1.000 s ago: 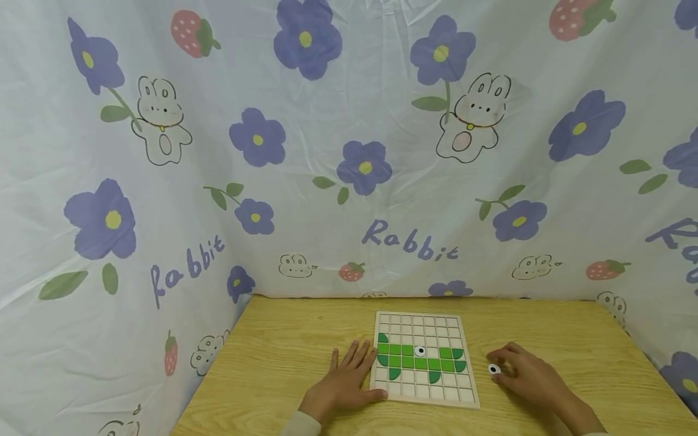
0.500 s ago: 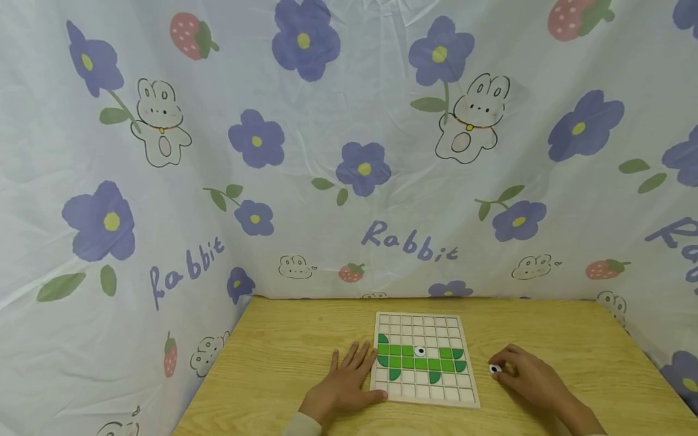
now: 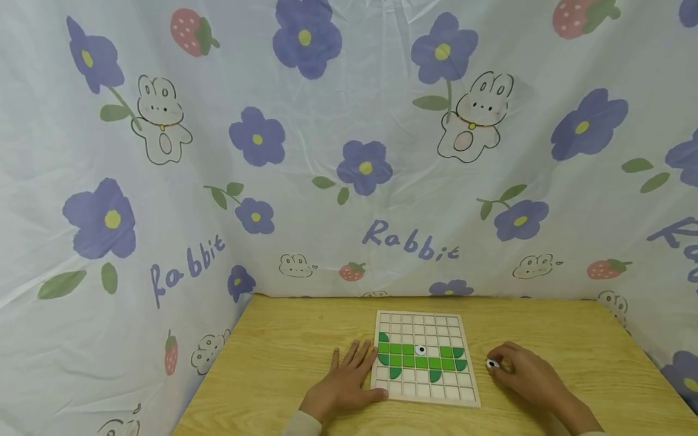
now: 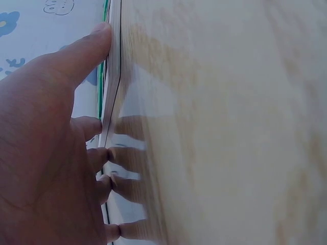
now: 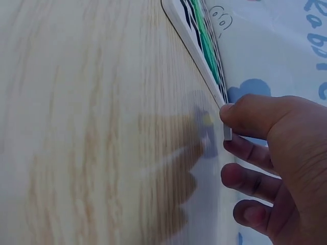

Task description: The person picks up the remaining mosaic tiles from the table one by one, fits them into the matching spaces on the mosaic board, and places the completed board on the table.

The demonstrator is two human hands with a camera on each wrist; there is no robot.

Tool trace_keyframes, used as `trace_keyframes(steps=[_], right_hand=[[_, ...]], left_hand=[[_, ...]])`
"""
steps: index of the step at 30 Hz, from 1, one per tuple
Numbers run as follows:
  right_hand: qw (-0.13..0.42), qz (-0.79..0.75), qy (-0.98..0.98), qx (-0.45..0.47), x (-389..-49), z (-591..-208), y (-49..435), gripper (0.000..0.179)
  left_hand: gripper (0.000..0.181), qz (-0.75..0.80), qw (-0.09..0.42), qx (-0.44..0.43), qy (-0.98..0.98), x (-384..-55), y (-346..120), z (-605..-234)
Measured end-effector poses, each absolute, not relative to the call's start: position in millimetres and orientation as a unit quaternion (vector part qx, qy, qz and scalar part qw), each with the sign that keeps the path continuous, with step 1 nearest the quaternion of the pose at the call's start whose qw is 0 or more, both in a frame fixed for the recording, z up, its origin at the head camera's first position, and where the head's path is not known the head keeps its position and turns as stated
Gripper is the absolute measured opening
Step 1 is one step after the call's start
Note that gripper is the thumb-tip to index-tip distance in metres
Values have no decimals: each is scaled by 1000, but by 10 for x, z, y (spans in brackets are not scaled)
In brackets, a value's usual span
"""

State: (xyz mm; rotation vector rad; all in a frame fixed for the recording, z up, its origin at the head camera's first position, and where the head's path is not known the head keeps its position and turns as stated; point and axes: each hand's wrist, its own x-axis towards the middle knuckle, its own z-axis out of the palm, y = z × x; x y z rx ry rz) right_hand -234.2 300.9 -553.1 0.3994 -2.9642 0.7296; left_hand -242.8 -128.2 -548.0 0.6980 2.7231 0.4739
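A wooden grid board [image 3: 403, 393] lies on the table with green squares [image 3: 421, 363] and dark green rounded pieces [image 3: 435, 375] set in its cells. One white eye piece [image 3: 420, 350] with a black dot sits among them, with a bare cell to its right. My left hand [image 3: 343, 384] lies spread at the board's left side, fingertips and thumb right at its edge. To the right of the board, my right hand [image 3: 526, 375] pinches a second eye piece [image 3: 492, 363] between thumb and fingers. In the right wrist view this piece [image 5: 228, 133] appears edge-on, close over the table.
The wood-grain table [image 3: 283, 339] extends on both sides of the board. Behind it and along the left hangs a white curtain [image 3: 305, 206] printed with purple flowers, rabbits and strawberries.
The pinched eye piece has shifted slightly away from me and left, and its face looks more tilted. My left hand and the board have stayed in place.
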Motion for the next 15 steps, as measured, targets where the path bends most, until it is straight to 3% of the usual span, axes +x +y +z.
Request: trace_keyframes(steps=[5,9,15], right_hand=[[57,246,-959,127,-2354,-5495,2934,27],[104,253,-952,134,-2356,-5488,2873,18],[169,260,-933,181,-2387,-5477,2789,22]], left_hand=[[99,162,144,241,946,-2429,-1279,-5474],[98,162,141,241,947,-2425,-1277,-5471],[98,156,139,242,947,-2423,-1277,-5488]])
